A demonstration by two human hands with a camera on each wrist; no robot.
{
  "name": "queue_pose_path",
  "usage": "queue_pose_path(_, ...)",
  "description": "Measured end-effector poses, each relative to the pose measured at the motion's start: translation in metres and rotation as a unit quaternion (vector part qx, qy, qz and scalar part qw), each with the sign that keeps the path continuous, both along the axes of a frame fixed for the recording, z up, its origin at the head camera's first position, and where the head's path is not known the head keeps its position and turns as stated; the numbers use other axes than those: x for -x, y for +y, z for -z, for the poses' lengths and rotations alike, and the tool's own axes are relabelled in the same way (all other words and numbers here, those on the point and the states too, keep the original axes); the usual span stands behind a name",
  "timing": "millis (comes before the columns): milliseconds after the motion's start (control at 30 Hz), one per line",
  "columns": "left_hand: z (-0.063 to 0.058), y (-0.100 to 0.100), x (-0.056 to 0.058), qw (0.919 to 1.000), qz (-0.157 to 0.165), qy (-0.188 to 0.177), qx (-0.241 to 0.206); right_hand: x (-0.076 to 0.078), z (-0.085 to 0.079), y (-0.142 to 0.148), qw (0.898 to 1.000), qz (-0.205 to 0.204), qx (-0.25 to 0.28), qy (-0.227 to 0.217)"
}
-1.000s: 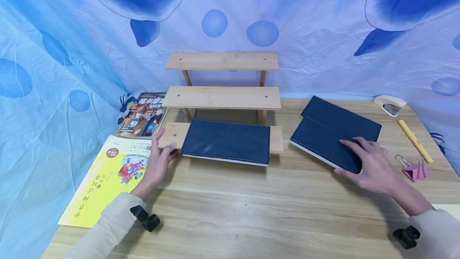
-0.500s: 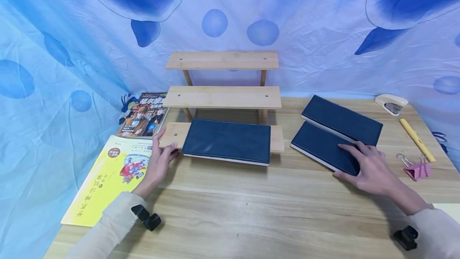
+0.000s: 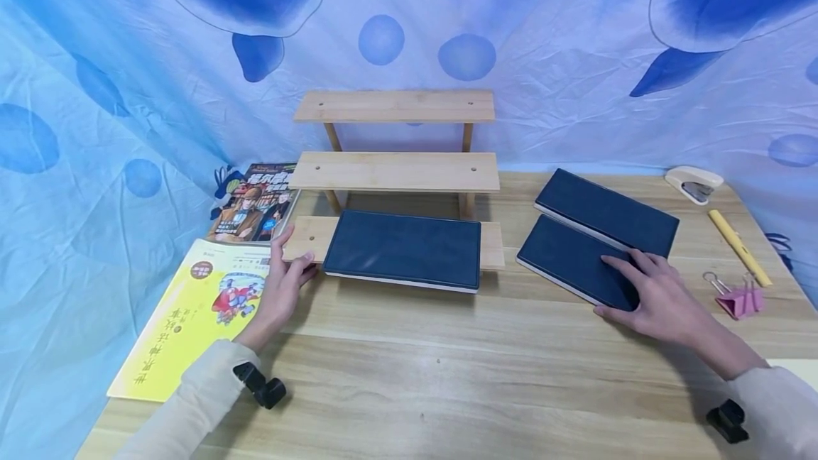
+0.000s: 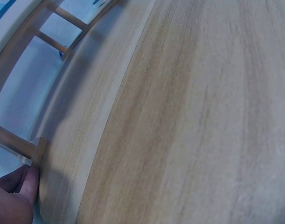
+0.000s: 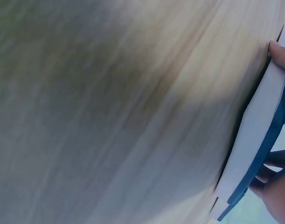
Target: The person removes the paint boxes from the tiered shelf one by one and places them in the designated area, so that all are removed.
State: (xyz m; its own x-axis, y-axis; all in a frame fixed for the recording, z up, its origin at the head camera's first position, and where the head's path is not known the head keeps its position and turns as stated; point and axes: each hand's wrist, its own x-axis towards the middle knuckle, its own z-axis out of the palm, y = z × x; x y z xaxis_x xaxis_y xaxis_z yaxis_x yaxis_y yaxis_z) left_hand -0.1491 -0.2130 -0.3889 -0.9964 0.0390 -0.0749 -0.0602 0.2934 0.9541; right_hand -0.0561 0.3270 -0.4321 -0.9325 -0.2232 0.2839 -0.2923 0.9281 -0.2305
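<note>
In the head view, my left hand holds the left end of the lowest board of a three-step wooden shelf. The left wrist view shows my fingers against that board's end. A dark blue notebook lies flat on the lowest step, overhanging its front. On the right, my right hand grips a second dark blue notebook, thumb at the near edge and fingers over the cover. Its white page edges show in the right wrist view. Just behind it lies a third dark blue notebook.
Left of the shelf lie a yellow book and a comic-style book. Toward the right table edge are a white stapler, a yellow pen and pink binder clips. A blue whale-print curtain hangs behind.
The notebook under my right hand has slid slightly away from the one behind it, showing a strip of white pages between them. My left hand and the shelf have stayed put.
</note>
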Motion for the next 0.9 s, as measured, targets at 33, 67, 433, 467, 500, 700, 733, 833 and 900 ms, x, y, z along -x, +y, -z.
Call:
queue_pose_path(33,0.0,0.0,0.0,1.0,0.0,-0.001,0.001,-0.001,-0.001,0.0,1.0,0.0,-0.001,0.003)
queue_pose_path(67,0.001,0.0,0.0,1.0,0.0,-0.001,0.0,-0.001,-0.002,0.0,1.0,-0.001,-0.001,0.011)
queue_pose_path(433,-0.001,0.0,0.002,1.0,0.001,0.005,-0.001,-0.002,-0.048,-0.052,0.994,-0.078,0.042,0.07)
queue_pose_path(467,-0.001,0.0,0.002,1.0,0.001,0.004,-0.002,-0.001,-0.052,-0.059,0.992,-0.09,0.046,0.073)
queue_pose_path(500,-0.001,0.0,0.002,1.0,0.001,0.003,-0.003,0.0,-0.056,-0.067,0.991,-0.101,0.049,0.075)
queue_pose_path(700,0.003,-0.001,0.003,1.0,0.001,0.001,-0.002,0.01,-0.072,-0.11,0.984,-0.154,0.049,0.08)
queue_pose_path(733,0.004,-0.002,0.004,1.0,0.001,0.001,-0.002,0.013,-0.074,-0.116,0.983,-0.161,0.048,0.079)
queue_pose_path(833,0.01,-0.006,0.007,1.0,-0.001,-0.002,-0.004,0.021,-0.078,-0.135,0.98,-0.179,0.043,0.08)
queue_pose_path(900,0.015,-0.008,0.01,1.0,-0.002,-0.002,-0.007,0.027,-0.08,-0.146,0.978,-0.191,0.041,0.076)
